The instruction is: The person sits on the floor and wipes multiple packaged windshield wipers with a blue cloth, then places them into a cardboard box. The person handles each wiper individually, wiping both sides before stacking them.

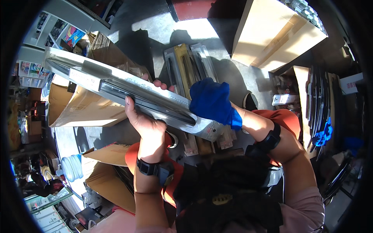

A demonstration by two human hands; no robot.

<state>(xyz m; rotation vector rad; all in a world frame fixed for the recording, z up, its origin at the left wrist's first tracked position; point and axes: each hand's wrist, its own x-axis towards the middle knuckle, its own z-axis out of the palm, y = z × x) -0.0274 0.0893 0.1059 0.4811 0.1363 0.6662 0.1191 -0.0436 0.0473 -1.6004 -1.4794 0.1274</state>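
Note:
A long, flat silver-grey wiper blade package [128, 87] with a dark strip behind its window slants across in front of me. My left hand [145, 120] grips it near the middle, thumb on the near side and fingertips over the far edge. At the package's right end, a bunched blue cloth [210, 99] lies against its surface. My right hand is in that cloth, its fingers hidden by it. Below, on the floor, lie several similar long packages [186, 62] side by side, partly covered by the held one.
Open cardboard boxes [87, 103] stand at the left, another [110, 171] near my left leg. A tall carton [272, 35] is at the far right. Beside my right knee, a box holds long dark strips [320, 97] and a blue cloth [323, 134]. Shelves [46, 33] line the far left.

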